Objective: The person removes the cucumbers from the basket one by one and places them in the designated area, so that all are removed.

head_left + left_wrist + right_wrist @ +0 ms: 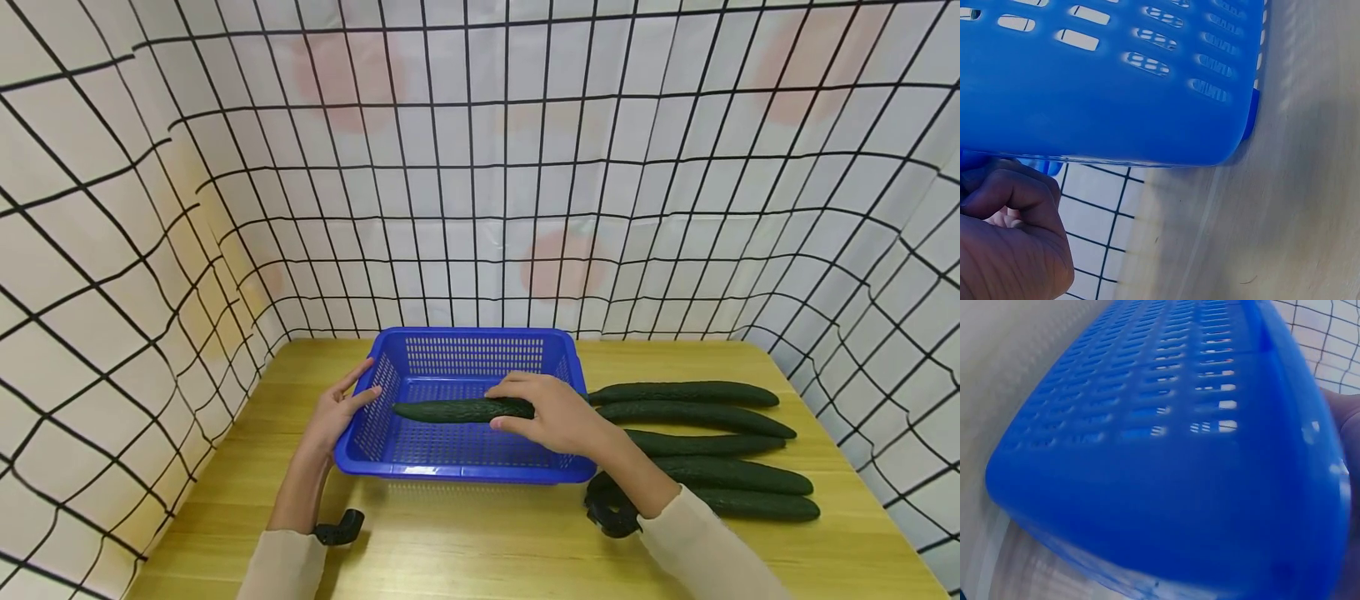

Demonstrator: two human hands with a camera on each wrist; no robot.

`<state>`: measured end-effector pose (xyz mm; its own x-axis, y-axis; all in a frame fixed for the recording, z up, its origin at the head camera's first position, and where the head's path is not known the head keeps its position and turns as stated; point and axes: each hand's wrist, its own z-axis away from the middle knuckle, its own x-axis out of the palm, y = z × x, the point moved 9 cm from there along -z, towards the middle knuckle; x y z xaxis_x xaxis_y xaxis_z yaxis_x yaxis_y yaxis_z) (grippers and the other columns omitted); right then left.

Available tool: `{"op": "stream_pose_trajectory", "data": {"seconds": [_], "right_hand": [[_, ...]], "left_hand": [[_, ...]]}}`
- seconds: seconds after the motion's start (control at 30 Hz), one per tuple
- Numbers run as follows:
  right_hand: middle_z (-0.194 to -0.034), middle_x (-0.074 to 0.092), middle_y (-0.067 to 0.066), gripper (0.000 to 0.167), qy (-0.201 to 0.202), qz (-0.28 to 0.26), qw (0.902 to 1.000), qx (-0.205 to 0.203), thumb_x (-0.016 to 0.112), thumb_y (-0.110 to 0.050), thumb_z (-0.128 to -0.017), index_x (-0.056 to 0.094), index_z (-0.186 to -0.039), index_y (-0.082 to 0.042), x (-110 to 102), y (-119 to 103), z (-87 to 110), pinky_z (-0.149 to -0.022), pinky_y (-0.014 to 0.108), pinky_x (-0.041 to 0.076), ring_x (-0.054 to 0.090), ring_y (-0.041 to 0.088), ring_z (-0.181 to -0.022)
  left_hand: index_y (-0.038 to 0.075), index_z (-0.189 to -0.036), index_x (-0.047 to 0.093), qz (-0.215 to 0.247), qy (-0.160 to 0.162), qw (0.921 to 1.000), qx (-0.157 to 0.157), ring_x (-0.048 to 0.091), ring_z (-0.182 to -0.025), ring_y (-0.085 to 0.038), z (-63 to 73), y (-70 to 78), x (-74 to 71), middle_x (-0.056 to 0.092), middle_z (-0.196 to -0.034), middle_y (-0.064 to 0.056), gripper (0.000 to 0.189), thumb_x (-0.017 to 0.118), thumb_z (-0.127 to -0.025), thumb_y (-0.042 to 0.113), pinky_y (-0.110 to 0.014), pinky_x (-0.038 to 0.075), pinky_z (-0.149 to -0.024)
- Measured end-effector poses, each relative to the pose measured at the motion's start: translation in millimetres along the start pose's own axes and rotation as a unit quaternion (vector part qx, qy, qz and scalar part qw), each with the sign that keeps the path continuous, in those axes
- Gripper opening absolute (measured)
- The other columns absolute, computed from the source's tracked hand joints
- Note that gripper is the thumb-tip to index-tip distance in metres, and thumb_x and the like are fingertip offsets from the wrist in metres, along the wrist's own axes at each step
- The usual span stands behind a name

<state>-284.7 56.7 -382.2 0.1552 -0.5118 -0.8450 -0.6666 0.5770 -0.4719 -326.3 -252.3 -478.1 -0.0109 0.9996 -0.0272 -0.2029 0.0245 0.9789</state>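
A blue plastic basket [465, 474] with slotted walls sits on the table. My left hand [333, 421] grips its left rim, the thumb over the edge; in the left wrist view the curled fingers of that hand [1019, 231] show beside the basket wall [1085, 106]. My right hand [551, 412] holds a dark green cucumber [450, 410] by its right part, lengthwise over the basket's inside. Whether the cucumber touches the basket floor I cannot tell. In the right wrist view the basket's outer wall [1166, 500] hides the cucumber and most of the hand.
To the right of the basket several cucumbers [720, 473] lie side by side on the wooden table [465, 542], partly behind my right forearm. A white wall covering with a black grid [487, 192] surrounds the table at the back and sides. Each wrist carries a black mount [341, 527].
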Motion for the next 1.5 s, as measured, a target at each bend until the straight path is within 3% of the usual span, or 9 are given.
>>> {"op": "stream_pose_trajectory", "data": {"seconds": [0.43, 0.67, 1.1, 1.33, 1.5], "right_hand": [[-0.126, 0.065, -0.013, 0.034, 0.053, -0.024, 0.9981, 0.022, 0.073, -0.042, -0.096, 0.070, -0.128, -0.031, -31.9, 23.5, 31.4, -0.097, 0.040, 0.057, 0.063, 0.012, -0.119], [-0.129, 0.065, -0.012, 0.036, 0.079, -0.024, 0.9959, 0.038, 0.073, -0.041, -0.096, 0.067, -0.130, -0.033, -47.3, 41.0, 62.2, -0.097, 0.046, 0.057, 0.063, 0.018, -0.122], [-0.132, 0.063, -0.013, 0.038, 0.104, 0.008, 0.9919, 0.072, 0.073, -0.030, -0.097, 0.065, -0.134, -0.035, -66.2, 76.8, 119.8, -0.095, 0.046, 0.057, 0.062, 0.015, -0.121], [-0.131, 0.063, -0.012, 0.041, 0.128, 0.049, 0.9863, 0.092, 0.076, -0.025, -0.095, 0.065, -0.133, -0.036, -82.9, 93.7, 152.6, -0.092, 0.033, 0.056, 0.060, 0.011, -0.119], [-0.132, 0.062, -0.013, 0.042, 0.131, 0.065, 0.9834, 0.107, 0.078, -0.024, -0.093, 0.066, -0.132, -0.033, -87.0, 102.6, 178.0, -0.092, 0.023, 0.053, 0.055, -0.001, -0.120]], "left_hand": [[0.038, -0.156, 0.045, 0.009, 0.002, 1.0000, -0.001, 0.076, -0.090, -0.028, -1.2, -4.6, -0.5, 0.058, -0.141, -0.028, 0.063, 0.071, -0.099, 0.030, -0.043, 0.065, -0.078], [0.034, -0.158, 0.042, 0.011, -0.004, 0.9999, 0.003, 0.076, -0.089, -0.025, -1.3, 1.0, -0.1, 0.054, -0.145, -0.029, 0.066, 0.071, -0.099, 0.030, -0.042, 0.064, -0.079], [0.037, -0.157, 0.043, -0.003, -0.004, 1.0000, 0.004, 0.076, -0.091, -0.028, 0.2, -0.9, -2.5, 0.058, -0.141, -0.028, 0.063, 0.069, -0.100, 0.030, -0.043, 0.065, -0.079], [0.036, -0.157, 0.043, 0.003, -0.003, 1.0000, 0.005, 0.076, -0.092, -0.028, -0.5, -1.0, -2.1, 0.056, -0.143, -0.028, 0.064, 0.071, -0.099, 0.030, -0.042, 0.064, -0.079], [0.037, -0.158, 0.042, -0.001, -0.005, 1.0000, 0.004, 0.075, -0.092, -0.027, -0.3, -0.6, -1.3, 0.052, -0.147, -0.028, 0.065, 0.070, -0.100, 0.032, -0.042, 0.064, -0.079]]}}
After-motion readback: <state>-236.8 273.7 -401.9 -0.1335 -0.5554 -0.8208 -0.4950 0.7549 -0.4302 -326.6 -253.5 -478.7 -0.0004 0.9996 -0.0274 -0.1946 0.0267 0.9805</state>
